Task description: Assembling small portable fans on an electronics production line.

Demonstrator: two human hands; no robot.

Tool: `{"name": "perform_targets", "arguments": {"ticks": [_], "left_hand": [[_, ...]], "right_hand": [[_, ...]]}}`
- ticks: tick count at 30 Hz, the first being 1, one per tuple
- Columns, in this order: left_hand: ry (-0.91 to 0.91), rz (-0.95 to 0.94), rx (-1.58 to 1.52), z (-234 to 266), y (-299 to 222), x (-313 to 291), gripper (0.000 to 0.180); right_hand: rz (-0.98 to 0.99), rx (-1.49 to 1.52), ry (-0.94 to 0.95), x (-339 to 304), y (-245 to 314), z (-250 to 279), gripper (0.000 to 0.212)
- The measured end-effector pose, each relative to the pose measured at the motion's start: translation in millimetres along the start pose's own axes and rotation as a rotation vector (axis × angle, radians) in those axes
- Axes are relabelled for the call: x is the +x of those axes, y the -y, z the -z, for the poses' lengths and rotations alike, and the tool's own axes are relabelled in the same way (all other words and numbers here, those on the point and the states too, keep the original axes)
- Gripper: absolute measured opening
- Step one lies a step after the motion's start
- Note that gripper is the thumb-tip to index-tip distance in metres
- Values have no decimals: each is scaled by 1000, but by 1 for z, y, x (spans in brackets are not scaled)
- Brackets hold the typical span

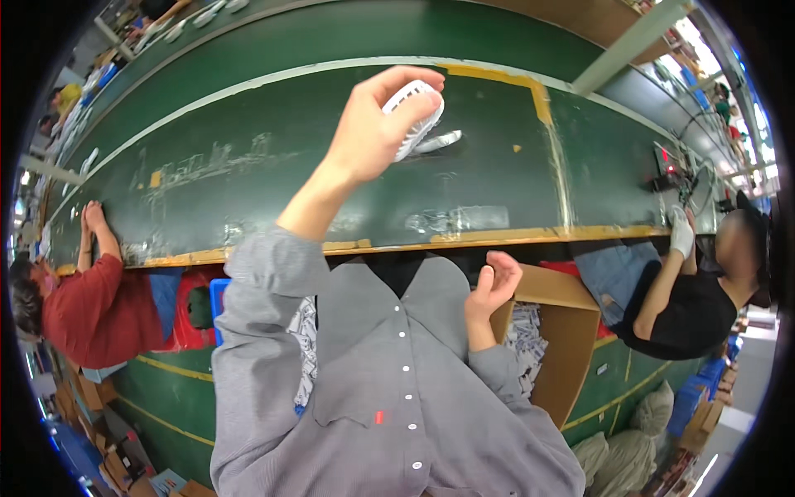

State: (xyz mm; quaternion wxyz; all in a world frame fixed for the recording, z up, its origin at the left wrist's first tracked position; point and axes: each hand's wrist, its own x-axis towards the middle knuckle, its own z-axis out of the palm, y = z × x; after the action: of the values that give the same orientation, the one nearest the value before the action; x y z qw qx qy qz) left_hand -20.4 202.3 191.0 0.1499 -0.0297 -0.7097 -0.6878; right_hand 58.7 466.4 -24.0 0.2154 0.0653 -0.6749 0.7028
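The left hand pinches a white slotted shell between the thumb and the fingers. The shell sits at the fingertips, on the hand's right side, with the thumb across its face and a finger along its top end; it is tilted, its lower end pointing down toward the wearer. Just beside that end is a shiny strip; whether the two touch, I cannot tell. Beneath them spreads the green table, edged with yellow tape.

The right hand is well apart from the shell, nearer the wearer, below the table's edge, fingers loosely curled and the thumb apart. It is beside a carton holding printed slips.

Further left, a co-worker in red has both hands together at the table. Further right, another in black wears a white glove, near a device with a red light.
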Motion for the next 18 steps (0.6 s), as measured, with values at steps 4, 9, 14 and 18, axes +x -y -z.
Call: {"name": "perform_targets", "arguments": {"ticks": [4,9,14,18], "left_hand": [[185,-12,-203,-34,-29,2,33],[384,37,-374,-71,-47,-9,40],[378,19,-309,-51,-31,-4,45],[158,92,-76,0,6,-1,30]], "right_hand": [[402,-429,52,78,77,-26,83],[129,-286,202,134,77,-45,37],[-498,510,541,125,75,-37,22],[-602,805,689,123,80,-32,27]]}}
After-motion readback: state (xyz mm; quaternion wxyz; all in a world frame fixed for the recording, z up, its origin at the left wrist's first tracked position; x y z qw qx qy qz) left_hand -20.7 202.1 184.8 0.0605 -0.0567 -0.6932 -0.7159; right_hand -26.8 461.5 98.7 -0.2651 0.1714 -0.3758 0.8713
